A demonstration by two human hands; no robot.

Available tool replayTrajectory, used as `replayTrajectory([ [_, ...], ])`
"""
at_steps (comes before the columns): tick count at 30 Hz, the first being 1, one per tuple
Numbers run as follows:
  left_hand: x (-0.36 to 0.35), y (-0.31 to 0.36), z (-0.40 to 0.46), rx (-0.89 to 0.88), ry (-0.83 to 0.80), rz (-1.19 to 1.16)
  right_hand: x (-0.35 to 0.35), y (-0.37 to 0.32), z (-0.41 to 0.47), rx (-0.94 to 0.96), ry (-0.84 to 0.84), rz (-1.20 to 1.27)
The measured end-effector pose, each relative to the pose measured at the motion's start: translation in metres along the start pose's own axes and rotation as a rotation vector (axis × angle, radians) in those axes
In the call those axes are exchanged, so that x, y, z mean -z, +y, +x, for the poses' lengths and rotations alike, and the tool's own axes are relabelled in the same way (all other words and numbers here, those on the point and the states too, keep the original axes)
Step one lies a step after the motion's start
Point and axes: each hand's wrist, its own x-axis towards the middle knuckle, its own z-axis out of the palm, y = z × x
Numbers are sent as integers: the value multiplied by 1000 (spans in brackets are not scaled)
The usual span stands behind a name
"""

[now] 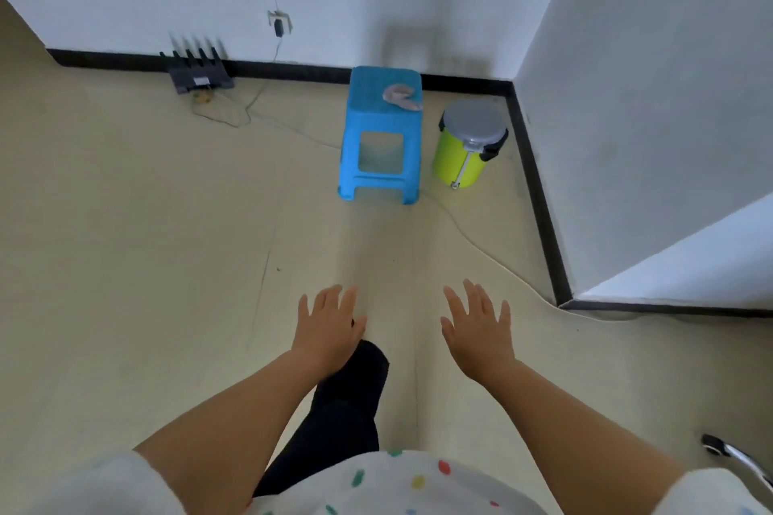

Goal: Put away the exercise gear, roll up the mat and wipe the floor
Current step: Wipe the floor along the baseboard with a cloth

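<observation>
Both arms are reaching out over the pale floor, the left hand and right hand spread flat, palms down, holding nothing. Ahead, a pinkish cloth is lying crumpled on the seat of a blue stool by the wall, its long axis running diagonally toward the green bin just beside.

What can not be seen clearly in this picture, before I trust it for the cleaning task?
- Head view: the pink cloth on the blue stool is blurred and too small to identify.
- The lime bin: its lid hides the contents.
- No mat or exercise gear is in frame.
- The metal object at bottom right is cut off by the edge.
</observation>
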Motion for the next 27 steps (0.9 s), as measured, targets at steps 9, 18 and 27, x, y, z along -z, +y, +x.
replayTrajectory([
  [9, 125, -61, 230, -7, 45, 30, 109, -26, 219, -53, 48, 87],
  [18, 175, -54, 403, -35, -24, 27, 169, -5, 395, -26, -29, 59],
  [27, 204, -40, 567, 113, -59, -73, 237, 26, 603, 135, -148, 36],
])
